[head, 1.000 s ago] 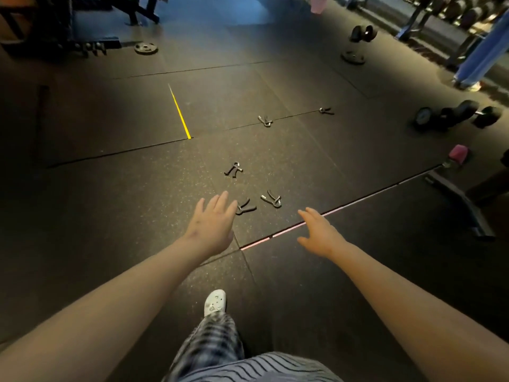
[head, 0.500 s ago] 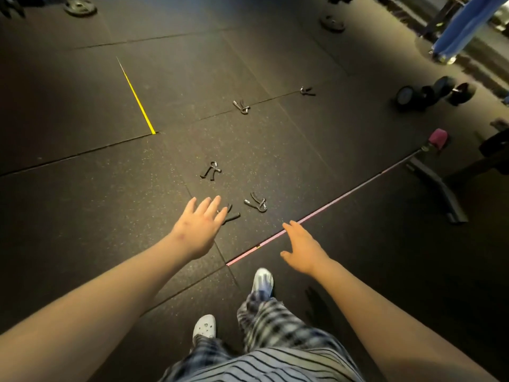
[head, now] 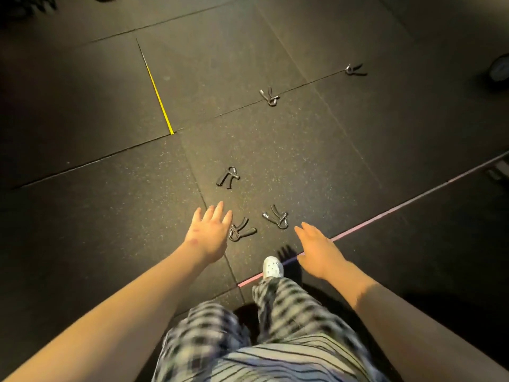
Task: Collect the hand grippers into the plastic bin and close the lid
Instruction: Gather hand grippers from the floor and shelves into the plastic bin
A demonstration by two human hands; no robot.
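Held empty: left hand [head: 209, 235], right hand [head: 316, 249], fingers [head: 219, 213] released. Nearest gripper [head: 241, 230] lies on floor [head: 303, 161] just right of left fingers, handles splayed rightward; left hand judged nearer; bin not seen

Floor [head: 82, 216]: dark speckled rubber tiles, with a yellow seam strip [head: 159, 100] and a pink seam strip [head: 385, 213]. Five items lie flat on it, none touching: near-left hand gripper [head: 241, 230], near-right hand gripper [head: 276, 216], middle hand gripper [head: 228, 177], seam hand gripper [head: 270, 97], far hand gripper [head: 355, 70]. A white shoe [head: 272, 267] stands at the pink strip.

Left grip [head: 209, 234], right grip [head: 316, 248], fingers straight
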